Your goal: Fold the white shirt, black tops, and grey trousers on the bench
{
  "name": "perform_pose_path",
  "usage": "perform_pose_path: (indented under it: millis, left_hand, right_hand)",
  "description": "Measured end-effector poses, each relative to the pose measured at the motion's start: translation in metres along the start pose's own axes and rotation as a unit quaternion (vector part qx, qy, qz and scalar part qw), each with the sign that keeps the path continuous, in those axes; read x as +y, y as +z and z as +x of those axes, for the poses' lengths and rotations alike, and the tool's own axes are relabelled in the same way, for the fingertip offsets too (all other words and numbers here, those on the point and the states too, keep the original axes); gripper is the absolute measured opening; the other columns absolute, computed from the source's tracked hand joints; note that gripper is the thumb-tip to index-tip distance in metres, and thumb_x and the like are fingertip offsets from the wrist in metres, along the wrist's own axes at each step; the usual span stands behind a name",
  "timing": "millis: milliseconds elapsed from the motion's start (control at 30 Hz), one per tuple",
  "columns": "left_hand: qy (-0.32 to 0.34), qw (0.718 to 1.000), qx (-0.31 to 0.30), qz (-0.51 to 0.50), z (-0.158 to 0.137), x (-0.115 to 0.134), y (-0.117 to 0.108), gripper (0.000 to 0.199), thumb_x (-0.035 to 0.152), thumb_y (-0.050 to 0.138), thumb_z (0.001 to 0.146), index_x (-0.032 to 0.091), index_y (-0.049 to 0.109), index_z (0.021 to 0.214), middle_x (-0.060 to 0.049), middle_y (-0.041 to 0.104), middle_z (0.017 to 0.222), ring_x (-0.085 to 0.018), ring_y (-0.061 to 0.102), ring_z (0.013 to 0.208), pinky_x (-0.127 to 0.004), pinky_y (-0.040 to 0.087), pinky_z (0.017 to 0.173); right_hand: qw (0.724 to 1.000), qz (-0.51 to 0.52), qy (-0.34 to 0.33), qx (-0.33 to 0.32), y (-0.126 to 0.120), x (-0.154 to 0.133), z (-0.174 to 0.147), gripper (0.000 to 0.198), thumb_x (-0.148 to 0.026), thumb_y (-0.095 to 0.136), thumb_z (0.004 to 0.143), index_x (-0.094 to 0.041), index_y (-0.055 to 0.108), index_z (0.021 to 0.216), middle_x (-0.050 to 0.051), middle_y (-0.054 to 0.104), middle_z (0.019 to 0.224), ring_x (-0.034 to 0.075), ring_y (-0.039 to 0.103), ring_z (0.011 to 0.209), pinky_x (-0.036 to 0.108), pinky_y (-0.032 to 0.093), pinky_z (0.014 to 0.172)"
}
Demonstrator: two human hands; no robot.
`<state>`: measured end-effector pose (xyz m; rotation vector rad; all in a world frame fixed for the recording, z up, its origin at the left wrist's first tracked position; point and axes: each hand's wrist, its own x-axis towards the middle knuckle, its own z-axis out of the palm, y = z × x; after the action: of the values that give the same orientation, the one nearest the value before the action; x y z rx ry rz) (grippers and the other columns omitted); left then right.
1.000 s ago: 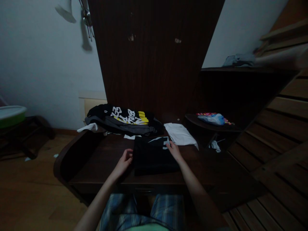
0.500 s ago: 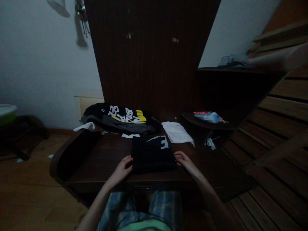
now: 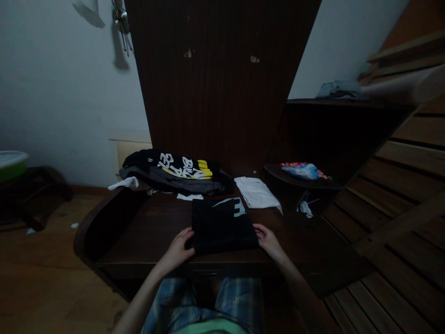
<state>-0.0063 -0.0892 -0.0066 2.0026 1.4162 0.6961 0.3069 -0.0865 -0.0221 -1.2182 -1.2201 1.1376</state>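
Note:
A folded black shirt (image 3: 222, 229) with a pale print near its far right corner lies flat on the dark wooden desk top (image 3: 146, 236), close to the front edge. At its left edge is my left hand (image 3: 181, 243), with fingers curled against the side and the thumb near the front corner. My right hand (image 3: 267, 239) closes on the opposite edge in the same way, and some of its fingertips are hidden by the cloth. Behind the shirt, slightly to the right, rests a folded white garment (image 3: 259, 192).
A pile of dark clothes (image 3: 177, 171) with white and yellow lettering sits at the back left, a white scrap (image 3: 189, 197) before it. On the right, a corner shelf (image 3: 274, 172) bears a colourful plastic packet (image 3: 304, 170). Wooden slats (image 3: 417, 185) stand beyond.
The view has shifted slightly. Both hands stay at the shirt's sides, with their fingers moved a little along its edges toward the front corners.

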Motion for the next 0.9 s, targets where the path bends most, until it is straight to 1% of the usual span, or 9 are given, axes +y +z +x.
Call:
perform_pose_path:
  millis: [167,300,400,533,633,700,767,833,900]
  left_hand:
    - [0.046,0.997,0.031,-0.051,0.001,0.009,0.0,0.035,0.012,0.056,0.058,0.016,0.063,0.093,-0.01,0.056,0.112,-0.024,0.051,0.106,-0.034,0.04,0.092]
    - [0.071,0.994,0.038,-0.071,0.001,0.01,0.0,0.032,0.013,0.055,0.06,0.017,0.063,0.092,-0.008,0.059,0.106,-0.023,0.053,0.101,-0.033,0.041,0.089]
    - [0.057,0.996,0.022,-0.069,0.0,0.009,0.0,0.035,0.012,0.055,0.062,0.019,0.063,0.095,-0.007,0.059,0.109,-0.023,0.049,0.108,-0.034,0.038,0.094]
    - [0.088,0.993,-0.032,-0.072,-0.001,0.009,0.0,0.034,0.01,0.051,0.063,0.017,0.065,0.093,-0.008,0.056,0.114,-0.023,0.046,0.111,-0.033,0.034,0.097]
    - [0.098,0.993,-0.04,-0.054,-0.001,0.009,0.0,0.034,0.01,0.048,0.064,0.018,0.066,0.092,-0.007,0.054,0.117,-0.022,0.043,0.114,-0.033,0.031,0.099]
    - [0.092,0.994,-0.042,-0.041,-0.001,0.01,0.0,0.034,0.012,0.046,0.066,0.018,0.066,0.092,-0.006,0.053,0.119,-0.022,0.043,0.113,-0.034,0.029,0.1]
    - [0.083,0.995,-0.046,-0.044,-0.001,0.013,-0.002,0.034,0.015,0.043,0.07,0.019,0.065,0.096,-0.005,0.054,0.119,-0.021,0.044,0.112,-0.034,0.028,0.1]
    - [0.066,0.995,-0.043,-0.058,-0.002,0.016,-0.005,0.035,0.019,0.037,0.076,0.018,0.063,0.1,-0.006,0.055,0.117,-0.021,0.044,0.111,-0.034,0.029,0.1]
    - [0.051,0.995,-0.042,-0.074,-0.003,0.019,-0.009,0.037,0.023,0.033,0.08,0.017,0.062,0.102,-0.006,0.056,0.115,-0.021,0.045,0.11,-0.034,0.03,0.099]
  right_hand:
    - [0.999,0.012,0.014,-0.042,0.002,0.003,0.0,0.043,-0.019,0.071,0.046,-0.02,0.055,0.086,0.003,0.065,0.077,0.019,0.062,0.074,0.031,0.048,0.07]
    - [0.996,-0.026,0.024,-0.076,0.004,0.0,0.0,0.035,-0.017,0.069,0.048,-0.02,0.055,0.08,0.001,0.064,0.074,0.018,0.061,0.071,0.029,0.048,0.066]
    - [0.994,-0.038,0.01,-0.097,0.007,-0.005,0.001,0.029,-0.019,0.068,0.052,-0.019,0.058,0.079,0.002,0.065,0.081,0.019,0.061,0.079,0.031,0.048,0.073]
    - [0.99,-0.041,-0.005,-0.133,0.01,-0.013,0.003,0.041,-0.022,0.068,0.055,-0.019,0.061,0.096,0.005,0.065,0.093,0.021,0.059,0.091,0.035,0.044,0.084]
    - [0.987,-0.065,-0.017,-0.142,0.011,-0.016,0.006,0.042,-0.026,0.068,0.057,-0.018,0.061,0.098,0.005,0.065,0.096,0.022,0.057,0.094,0.036,0.042,0.085]
    - [0.988,-0.078,-0.015,-0.133,0.01,-0.015,0.009,0.036,-0.032,0.067,0.06,-0.017,0.064,0.093,0.005,0.066,0.093,0.022,0.057,0.09,0.036,0.043,0.083]
    - [0.989,-0.084,0.003,-0.122,0.008,-0.014,0.011,0.031,-0.042,0.062,0.064,-0.015,0.065,0.079,0.004,0.067,0.081,0.021,0.058,0.079,0.036,0.044,0.077]
    - [0.988,-0.089,0.025,-0.12,0.004,-0.014,0.011,0.038,-0.051,0.055,0.067,-0.014,0.064,0.066,0.003,0.065,0.068,0.019,0.056,0.07,0.035,0.045,0.071]
    - [0.985,-0.096,0.032,-0.137,0.002,-0.019,0.009,0.039,-0.052,0.055,0.066,-0.014,0.064,0.064,0.002,0.064,0.066,0.018,0.055,0.068,0.035,0.044,0.07]
